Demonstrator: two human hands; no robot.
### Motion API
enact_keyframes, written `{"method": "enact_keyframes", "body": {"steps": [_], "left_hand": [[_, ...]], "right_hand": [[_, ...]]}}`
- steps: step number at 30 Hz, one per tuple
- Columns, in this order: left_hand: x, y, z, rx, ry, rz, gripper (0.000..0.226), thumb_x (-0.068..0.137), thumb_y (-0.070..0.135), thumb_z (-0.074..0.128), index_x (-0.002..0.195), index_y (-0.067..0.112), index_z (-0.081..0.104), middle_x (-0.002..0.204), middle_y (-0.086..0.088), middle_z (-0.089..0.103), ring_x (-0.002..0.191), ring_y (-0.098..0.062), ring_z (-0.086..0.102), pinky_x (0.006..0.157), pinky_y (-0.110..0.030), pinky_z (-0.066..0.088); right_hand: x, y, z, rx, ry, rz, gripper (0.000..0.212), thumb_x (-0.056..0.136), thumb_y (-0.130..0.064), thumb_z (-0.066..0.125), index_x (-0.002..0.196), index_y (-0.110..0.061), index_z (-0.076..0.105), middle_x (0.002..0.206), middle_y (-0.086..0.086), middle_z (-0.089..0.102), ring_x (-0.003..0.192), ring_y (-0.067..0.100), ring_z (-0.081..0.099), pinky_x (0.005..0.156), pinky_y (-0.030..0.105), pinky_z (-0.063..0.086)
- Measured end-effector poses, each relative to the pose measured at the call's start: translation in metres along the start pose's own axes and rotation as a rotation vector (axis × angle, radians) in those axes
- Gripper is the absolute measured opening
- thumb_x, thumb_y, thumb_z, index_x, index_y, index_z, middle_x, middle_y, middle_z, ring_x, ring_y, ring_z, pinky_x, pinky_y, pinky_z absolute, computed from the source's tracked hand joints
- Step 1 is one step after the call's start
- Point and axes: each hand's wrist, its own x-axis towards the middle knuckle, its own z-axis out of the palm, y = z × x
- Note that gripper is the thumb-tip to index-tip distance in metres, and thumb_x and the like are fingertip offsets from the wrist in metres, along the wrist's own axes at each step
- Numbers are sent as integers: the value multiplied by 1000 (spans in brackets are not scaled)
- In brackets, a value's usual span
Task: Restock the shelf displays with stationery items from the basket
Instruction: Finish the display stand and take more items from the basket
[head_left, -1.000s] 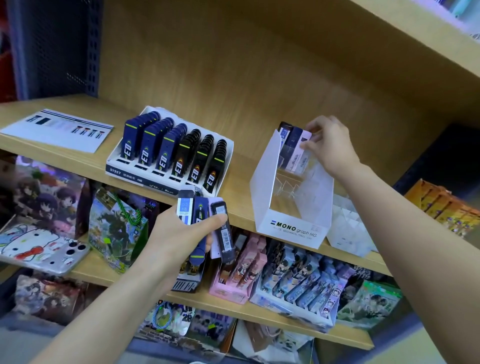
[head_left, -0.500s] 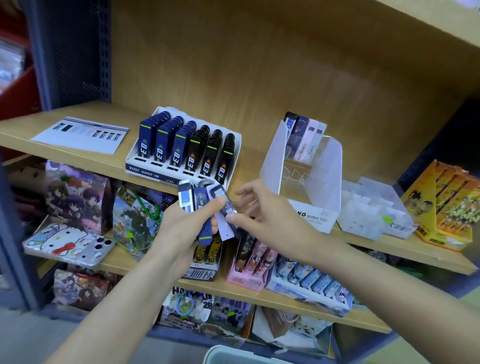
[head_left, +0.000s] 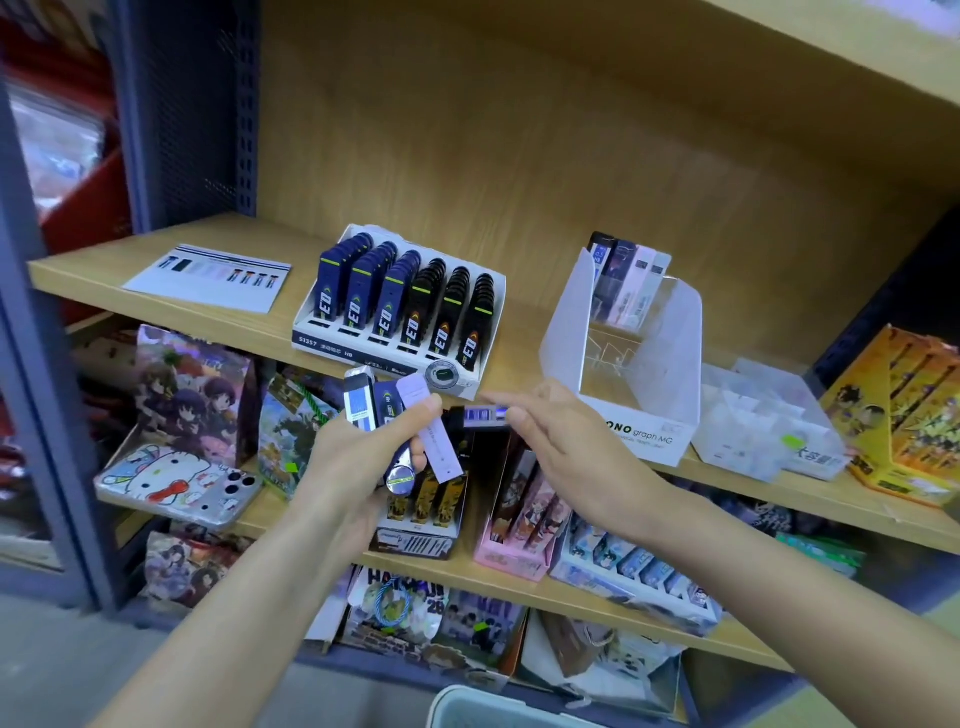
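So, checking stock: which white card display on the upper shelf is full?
The blue-and-black case tray, all six rows filled; the MONO graph box holds few packs.

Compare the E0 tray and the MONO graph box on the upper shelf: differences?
Fill: the E0 tray is packed, six full rows of lead cases; the MONO graph box holds only a few at its back, front slots bare. Walls: the E0 tray is low and open; the MONO graph box has tall translucent sides. Both are white and sit on the same wooden shelf.
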Motion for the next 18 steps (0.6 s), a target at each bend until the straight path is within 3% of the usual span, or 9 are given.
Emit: {"method": "enact_keyframes", "body": {"steps": [5,7,9,13,15,18], "left_hand": [[-4,3,-5,50,-14,51,21,81,16,71,92,-1,66,52,-3,53,44,-12,45,50,-25,36],[-7,4,-7,100,-22,84,13,82,15,71,83,5,63,51,-3,51,43,-13,45,41,-20,36],[-9,4,-10,119,-24,104,12,83,14,70,79,7,60,50,-3,51,43,-13,45,38,-18,36],[-14,5,-14,163,-58,150,14,84,14,69,79,7,58,51,-3,51,43,-13,45,43,-20,40],[-15,7,-15,166,-65,161,14,84,13,69,77,8,57,50,-2,51,43,-13,45,43,-19,41],[-15,9,-20,165,-45,177,15,83,14,70,77,8,58,49,-1,52,43,-13,47,44,-21,41]], "right_hand": [[-3,-9,2,135,126,29,15,97,-28,50,101,-30,64,98,-6,60,84,5,54,73,9,39],[-1,-13,1,273,194,62,6,90,-28,61,93,-26,65,89,-6,67,75,12,59,66,19,47],[0,-19,-1,476,229,90,7,84,-22,69,89,-21,65,82,-4,68,65,10,62,59,19,51],[7,-29,-2,724,251,107,4,89,-13,63,91,-10,65,73,3,66,60,4,62,60,13,50],[14,-31,-3,705,268,103,9,93,-18,57,94,-12,64,70,3,65,60,4,63,60,12,50],[28,-30,-10,631,328,68,12,95,-23,54,97,-16,63,68,-5,65,63,7,65,69,21,56]]}}
